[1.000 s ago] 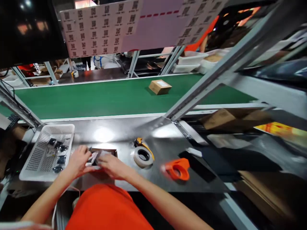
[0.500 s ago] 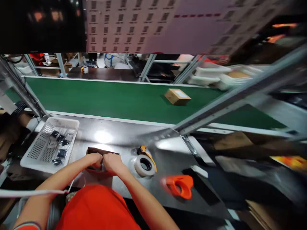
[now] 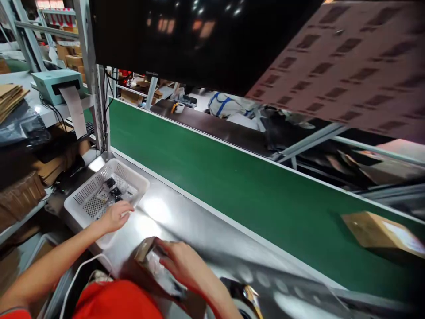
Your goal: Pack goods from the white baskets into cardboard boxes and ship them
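My left hand (image 3: pixel 117 216) hovers over the right rim of a white perforated plastic basket (image 3: pixel 141 181), its fingers stretched out and holding nothing. Inside the basket lie several small black items in clear bags (image 3: pixel 114 191). In front of my body an open cardboard box (image 3: pixel 141 257) stands tilted on the metal bench. My right hand (image 3: pixel 184 263) grips the box at its far edge, thumb toward the opening. Clear plastic wrapping (image 3: pixel 159 268) shows inside the box; what it wraps I cannot make out.
A tape roll with a yellow-edged dispenser (image 3: pixel 250 301) sits at the bottom edge, partly cut off. Beyond the metal bench (image 3: pixel 159 208) runs a green conveyor belt (image 3: pixel 212 164) carrying a closed carton (image 3: pixel 381 232). A label printer (image 3: pixel 59 86) stands at left, beneath a dark overhead screen (image 3: pixel 199 44).
The view has swung left. My left hand has left the box and moved to the basket. My right hand stays at the box, which is now turned and tilted.
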### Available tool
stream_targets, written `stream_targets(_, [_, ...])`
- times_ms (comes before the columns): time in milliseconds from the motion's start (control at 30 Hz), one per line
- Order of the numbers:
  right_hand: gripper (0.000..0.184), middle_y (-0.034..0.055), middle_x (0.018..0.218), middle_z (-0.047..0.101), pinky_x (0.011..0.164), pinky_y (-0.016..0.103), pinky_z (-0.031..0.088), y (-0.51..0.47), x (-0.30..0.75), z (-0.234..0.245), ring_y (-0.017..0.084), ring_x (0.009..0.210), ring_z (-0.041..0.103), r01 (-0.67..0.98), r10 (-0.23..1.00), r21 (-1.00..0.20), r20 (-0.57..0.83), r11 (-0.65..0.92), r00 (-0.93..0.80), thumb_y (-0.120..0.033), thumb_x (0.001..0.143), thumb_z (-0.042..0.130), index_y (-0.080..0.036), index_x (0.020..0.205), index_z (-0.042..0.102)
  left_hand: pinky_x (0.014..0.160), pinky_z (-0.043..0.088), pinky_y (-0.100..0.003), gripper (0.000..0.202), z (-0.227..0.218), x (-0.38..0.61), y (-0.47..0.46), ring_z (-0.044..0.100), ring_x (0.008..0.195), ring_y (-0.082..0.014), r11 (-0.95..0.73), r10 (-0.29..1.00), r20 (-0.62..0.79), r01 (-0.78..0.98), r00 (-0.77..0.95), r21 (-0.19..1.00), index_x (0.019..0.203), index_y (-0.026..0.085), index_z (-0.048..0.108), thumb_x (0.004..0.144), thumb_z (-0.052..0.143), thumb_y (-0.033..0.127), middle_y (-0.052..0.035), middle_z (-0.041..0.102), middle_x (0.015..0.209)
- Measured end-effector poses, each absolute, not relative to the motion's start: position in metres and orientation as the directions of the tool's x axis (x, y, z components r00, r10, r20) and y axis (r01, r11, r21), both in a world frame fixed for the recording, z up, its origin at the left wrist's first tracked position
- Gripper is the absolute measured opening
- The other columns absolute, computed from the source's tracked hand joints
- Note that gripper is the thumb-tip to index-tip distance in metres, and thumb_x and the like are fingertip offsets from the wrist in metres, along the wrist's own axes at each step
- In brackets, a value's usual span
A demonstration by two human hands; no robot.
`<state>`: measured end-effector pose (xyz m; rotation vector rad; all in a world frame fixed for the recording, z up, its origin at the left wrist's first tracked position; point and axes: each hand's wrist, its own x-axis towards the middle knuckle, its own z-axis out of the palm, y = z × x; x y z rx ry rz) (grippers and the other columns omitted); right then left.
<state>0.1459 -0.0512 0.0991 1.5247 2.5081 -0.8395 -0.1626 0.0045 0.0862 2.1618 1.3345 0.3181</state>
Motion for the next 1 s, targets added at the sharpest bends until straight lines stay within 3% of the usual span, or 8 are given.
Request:
stream_targets(200, [0.111,0.0272,0.166,0.051,0.119,0.054,0.049,0.119,0.001,0.082,0.043,0.149,0.054,0.769,0.663,-0.402,-0.394,0.497,-0.636,-0.031,0.078,0.095,-0.02,0.171,0.036,0.116,0.051,-0.064,0.141,-0.012,-0.221,0.004,0.026,0.163,-0.0557,-0.111,0.705,-0.691,0.987,0.162,0.118,0.176,0.027,0.024,0.059,0.102,0.029,-0.0301,0.01,0.182])
stream_targets(333, [0.145,0.0282,0.183,0.006,0.115,0.082,0.039,0.171,-0.066,0.014,0.057,0.164,0.016,0.764,0.519,-0.32,-0.583,0.561,-0.625,-0.029,0.058,0.107,-0.032,0.175,0.022,0.112,0.055,-0.064,0.145,-0.046,-0.218,0.023,0.033,0.161,-0.0544,-0.186,0.726,-0.663,0.98,0.181,0.064,0.173,0.037,0.029,0.051,0.107,0.022,-0.0254,0.01,0.184])
stream_targets(400, [0.149,0.0279,0.183,-0.001,0.111,0.086,0.039,0.168,-0.077,-0.02,0.059,0.164,0.012,0.766,0.495,-0.28,-0.626,0.578,-0.603,-0.029,0.056,0.108,-0.034,0.175,0.018,0.109,0.058,-0.059,0.116,-0.05,-0.221,0.035,0.045,0.155,-0.049,-0.174,0.763,-0.616,0.98,0.194,0.094,0.166,0.036,0.043,0.066,0.099,0.02,-0.0234,0.023,0.181])
stream_targets(500, [0.132,0.0297,0.179,0.018,0.109,0.076,0.049,0.145,-0.079,-0.052,0.055,0.158,0.03,0.778,0.569,-0.25,-0.56,0.577,-0.602,-0.022,0.062,0.103,-0.03,0.17,0.03,0.104,0.061,-0.049,0.061,-0.047,-0.228,0.051,0.061,0.14,-0.0393,-0.137,0.786,-0.582,0.976,0.21,0.168,0.146,0.025,0.064,0.087,0.075,0.013,-0.0222,0.05,0.163])
stream_targets(633, [0.074,0.0226,0.161,0.049,0.102,0.057,0.059,0.126,-0.079,-0.057,0.041,0.138,0.055,0.788,0.596,-0.273,-0.531,0.553,-0.602,-0.021,0.083,0.085,-0.024,0.15,0.055,0.103,0.06,-0.049,0.042,-0.033,-0.234,0.07,0.064,0.131,-0.0386,-0.195,0.768,-0.563,0.949,0.305,0.248,0.13,0.017,0.074,0.089,0.066,0.01,-0.0209,0.068,0.136])
stream_targets(767, [0.04,0.0194,0.146,0.06,0.095,0.049,0.061,0.134,-0.076,-0.051,0.037,0.13,0.06,0.833,0.652,-0.268,-0.524,0.484,-0.548,-0.029,0.099,0.066,-0.023,0.138,0.066,0.104,0.059,-0.05,0.027,-0.018,-0.249,0.103,0.063,0.13,-0.0373,-0.195,0.85,-0.42,0.931,0.317,0.307,0.113,0.015,0.079,0.092,0.064,0.011,-0.0197,0.064,0.146])
stream_targets(900, [0.035,0.0173,0.138,0.065,0.092,0.042,0.06,0.147,-0.07,-0.041,0.037,0.128,0.062,0.841,0.664,-0.295,-0.518,0.453,-0.539,-0.038,0.096,0.071,-0.023,0.127,0.074,0.124,0.046,-0.05,0.031,-0.022,-0.271,0.142,0.045,0.155,-0.0353,-0.206,0.88,-0.343,0.916,0.327,0.344,0.119,0.016,0.078,0.091,0.067,0.008,-0.0126,0.039,0.176])
stream_targets(1000, [0.028,0.0179,0.13,0.069,0.089,0.039,0.058,0.154,-0.063,-0.021,0.035,0.122,0.065,0.847,0.687,-0.312,-0.495,0.431,-0.532,-0.027,0.096,0.069,-0.02,0.122,0.077,0.125,0.045,-0.048,0.035,-0.039,-0.273,0.155,0.047,0.153,-0.0358,-0.196,0.874,-0.341,0.892,0.347,0.408,0.113,0.018,0.08,0.081,0.078,0.005,-0.0109,0.045,0.174])
